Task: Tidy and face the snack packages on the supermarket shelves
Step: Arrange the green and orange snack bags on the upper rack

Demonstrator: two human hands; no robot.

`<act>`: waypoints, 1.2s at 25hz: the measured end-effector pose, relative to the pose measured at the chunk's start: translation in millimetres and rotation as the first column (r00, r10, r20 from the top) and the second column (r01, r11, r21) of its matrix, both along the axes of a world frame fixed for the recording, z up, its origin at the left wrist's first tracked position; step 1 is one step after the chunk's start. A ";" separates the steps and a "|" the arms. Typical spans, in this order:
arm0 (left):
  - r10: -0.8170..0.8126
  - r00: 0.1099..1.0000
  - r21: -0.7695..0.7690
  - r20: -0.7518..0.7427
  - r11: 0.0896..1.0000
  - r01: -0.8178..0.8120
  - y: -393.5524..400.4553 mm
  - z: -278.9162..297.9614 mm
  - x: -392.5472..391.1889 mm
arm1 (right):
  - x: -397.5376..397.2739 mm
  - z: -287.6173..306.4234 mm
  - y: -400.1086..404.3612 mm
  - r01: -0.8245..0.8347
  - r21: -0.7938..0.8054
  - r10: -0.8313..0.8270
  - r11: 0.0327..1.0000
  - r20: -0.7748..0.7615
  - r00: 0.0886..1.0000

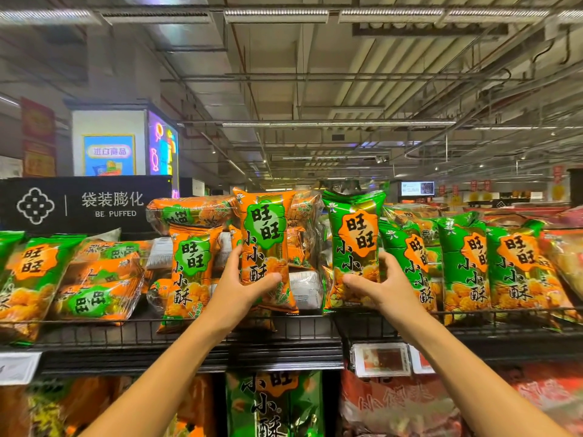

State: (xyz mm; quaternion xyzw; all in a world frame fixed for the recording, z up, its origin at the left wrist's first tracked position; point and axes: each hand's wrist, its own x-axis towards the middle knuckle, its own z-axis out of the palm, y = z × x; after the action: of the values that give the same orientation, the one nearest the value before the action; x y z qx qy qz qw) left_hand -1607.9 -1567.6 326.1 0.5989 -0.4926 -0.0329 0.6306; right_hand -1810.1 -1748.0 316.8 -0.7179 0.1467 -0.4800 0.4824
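On the top shelf my left hand grips an upright orange snack bag by its lower part, thumb across the front. Beside it my right hand grips an upright green snack bag low down, thumb on its front. Another orange bag stands to the left of the held one. Several green bags stand in a row to the right. More orange bags lie flat and stacked at the left, and a green bag leans at the far left.
A black wire rail runs along the shelf front. Price tags hang below the right section. The lower shelf holds a green bag and red bags. A black sign reading "BE PUFFED" stands behind the left stock.
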 end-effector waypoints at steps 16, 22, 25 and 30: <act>0.167 0.979 -0.035 0.116 0.986 -0.164 2.6 -5.5 -4.7 | -5.2 -8.3 -3.0 0.129 -0.104 -0.129 0.986 0.005 0.992; 0.615 0.575 -0.215 0.540 0.761 -0.612 7.6 -2.3 -14.1 | -3.0 -14.3 -11.1 0.178 -0.075 -0.175 0.981 0.041 0.984; 0.660 0.453 -0.324 0.599 0.717 -0.617 9.1 -2.0 -16.6 | -1.7 -17.1 -12.8 0.180 -0.078 -0.176 0.981 0.047 0.983; 0.650 0.481 -0.366 0.588 0.744 -0.559 14.3 -7.0 -7.2 | -2.9 -17.1 -12.5 0.154 -0.082 -0.150 0.985 0.058 0.987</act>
State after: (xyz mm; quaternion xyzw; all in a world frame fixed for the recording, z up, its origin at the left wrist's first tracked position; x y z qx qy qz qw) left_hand -1615.1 -1553.3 319.1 0.6604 -0.4462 0.4448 0.4086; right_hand -1813.0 -1760.6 299.7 -0.7120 0.1676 -0.5398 0.4167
